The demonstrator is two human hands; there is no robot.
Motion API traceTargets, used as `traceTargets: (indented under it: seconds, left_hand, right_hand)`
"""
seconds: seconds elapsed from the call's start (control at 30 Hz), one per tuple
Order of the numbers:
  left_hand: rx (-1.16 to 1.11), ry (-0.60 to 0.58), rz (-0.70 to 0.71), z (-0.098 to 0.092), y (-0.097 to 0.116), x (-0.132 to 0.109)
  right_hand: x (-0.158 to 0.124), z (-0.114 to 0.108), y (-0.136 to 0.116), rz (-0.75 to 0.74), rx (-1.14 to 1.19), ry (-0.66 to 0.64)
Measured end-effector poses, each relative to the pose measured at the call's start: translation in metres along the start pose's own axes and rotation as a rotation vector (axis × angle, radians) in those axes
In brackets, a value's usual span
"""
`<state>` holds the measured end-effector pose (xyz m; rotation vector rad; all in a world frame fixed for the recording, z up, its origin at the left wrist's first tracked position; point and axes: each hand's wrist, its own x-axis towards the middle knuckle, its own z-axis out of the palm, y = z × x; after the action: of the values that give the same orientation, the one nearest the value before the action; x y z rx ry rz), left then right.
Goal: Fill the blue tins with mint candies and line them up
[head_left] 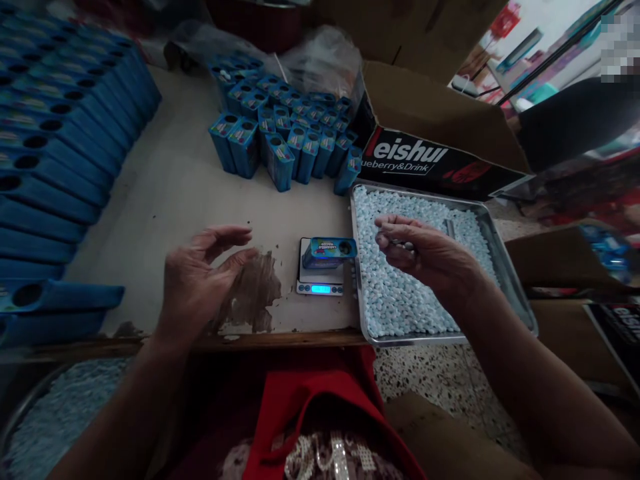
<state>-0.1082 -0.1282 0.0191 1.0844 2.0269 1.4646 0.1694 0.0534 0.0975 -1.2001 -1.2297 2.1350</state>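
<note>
A blue box (327,252) with a round hole in its top stands on a small digital scale (320,280) whose display glows blue. Left of the scale, my left hand (205,277) hovers over the table, its thumb and fingers apart and nothing between them. To the right, my right hand (420,250) is above a metal tray (515,293) filled with small pale candies (400,300). Its fingers are curled together around a few of these pale candies, and it does not touch the box.
Rows of blue boxes (65,127) line the left side, with more blue boxes (310,147) at the back middle. A cardboard carton (440,127) stands behind the tray. Pale candies fill another container (65,413) at lower left.
</note>
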Motion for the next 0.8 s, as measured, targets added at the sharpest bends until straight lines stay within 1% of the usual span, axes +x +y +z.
traceTargets:
  seconds: [0.13,0.3,0.4,0.47,0.53,0.6,0.67,0.73,0.77,0.8]
  left_hand:
    - [0.015,-0.045,0.007,0.005,0.003,-0.005]
    - [-0.028,-0.084,0.018,0.011,0.006,-0.007]
    - [-0.046,-0.096,0.039,0.018,0.007,-0.007]
    - [-0.066,-0.113,0.067,0.025,0.006,-0.008]
    - [-0.073,-0.134,0.076,0.035,0.005,-0.009]
    - [-0.011,-0.168,0.061,0.048,0.004,-0.010]
    - [0.107,-0.226,0.057,0.062,0.004,-0.009]
    - [0.161,-0.325,0.096,0.077,0.005,-0.006]
    - [0.143,-0.377,0.131,0.084,0.006,-0.003]
    - [0.107,-0.418,0.181,0.090,0.007,0.001]
  right_hand:
    - [0.006,0.009,-0.003,-0.009,-0.043,-0.052]
    - [0.006,0.014,-0.001,-0.007,-0.055,-0.072]
    - [0.004,0.018,-0.001,-0.014,-0.064,-0.081]
    - [0.003,0.015,-0.003,-0.025,-0.079,-0.071]
    - [0.001,0.006,-0.005,-0.059,-0.139,-0.030]
    - [-0.002,-0.012,-0.004,-0.149,-0.314,0.032]
    - [-0.004,-0.033,0.002,-0.274,-0.640,0.108]
    - [-0.005,-0.048,0.015,-0.378,-0.940,0.195]
    - [-0.005,-0.053,0.023,-0.408,-0.995,0.230]
    - [-0.004,-0.054,0.033,-0.427,-0.954,0.260]
